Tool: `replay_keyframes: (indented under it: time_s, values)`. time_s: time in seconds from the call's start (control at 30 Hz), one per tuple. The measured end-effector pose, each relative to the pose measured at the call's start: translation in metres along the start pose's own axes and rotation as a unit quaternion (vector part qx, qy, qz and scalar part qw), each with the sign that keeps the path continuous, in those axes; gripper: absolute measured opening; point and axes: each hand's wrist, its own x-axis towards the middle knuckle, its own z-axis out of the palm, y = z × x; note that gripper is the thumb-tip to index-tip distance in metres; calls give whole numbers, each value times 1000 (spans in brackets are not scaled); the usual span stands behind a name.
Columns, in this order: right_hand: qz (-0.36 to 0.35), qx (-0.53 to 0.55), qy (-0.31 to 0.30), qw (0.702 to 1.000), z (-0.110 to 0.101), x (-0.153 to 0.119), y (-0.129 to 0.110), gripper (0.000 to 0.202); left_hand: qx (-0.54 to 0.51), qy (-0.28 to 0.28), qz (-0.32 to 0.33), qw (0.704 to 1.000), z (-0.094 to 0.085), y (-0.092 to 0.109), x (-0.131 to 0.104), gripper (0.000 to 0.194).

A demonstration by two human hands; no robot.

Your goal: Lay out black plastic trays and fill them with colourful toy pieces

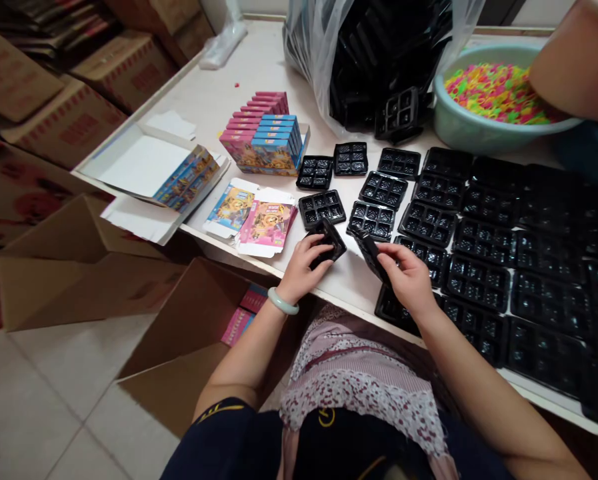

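Note:
My left hand [306, 267], with a pale bracelet at the wrist, grips a small black plastic tray [335, 241] near the table's front edge. That tray is tilted, and my fingers reach over its cells. In my right hand [406, 272] is another black tray [370, 255], held up on edge between thumb and fingers. Loose compartment trays lie just beyond, among them one tray [321, 208] behind my left hand. To the right, many trays [479, 283] cover the table in rows; small pieces in their cells are too fine to make out.
Flat pink cartons [266, 223] and blue ones [232, 205] lie left of my hands. Behind stands a display box [266, 160] of upright packs. A bag of black trays [389, 60] and a basin [479, 137] of colourful small rings stand at the back. An open carton [179, 333] sits below the table edge.

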Motion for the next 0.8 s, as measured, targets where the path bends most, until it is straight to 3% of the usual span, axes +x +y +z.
replay_keyframes:
  time_s: [0.07, 0.17, 0.23, 0.37, 0.5, 0.8]
  values:
    - [73, 88, 15, 993, -4, -1, -2, 21, 73, -16, -2, 997, 5, 4, 3, 25]
    - [118, 148, 18, 982, -4, -4, -6, 23, 69, 72, -10, 995, 11, 25, 7, 21]
    - [121, 159, 10, 980, -2, -8, -9, 23, -45, 96, -8, 994, 17, 48, 9, 15]
    - [112, 165, -1, 980, 3, -15, -15, 21, -315, 30, -69, 946, 35, 83, 14, 18]
    - [134, 170, -2, 976, 4, -20, -14, 22, -375, 39, -134, 917, 48, 84, 17, 18]
    - [208, 249, 5, 946, 6, -21, -11, 30, -320, -5, -151, 935, 42, 78, 26, 18]
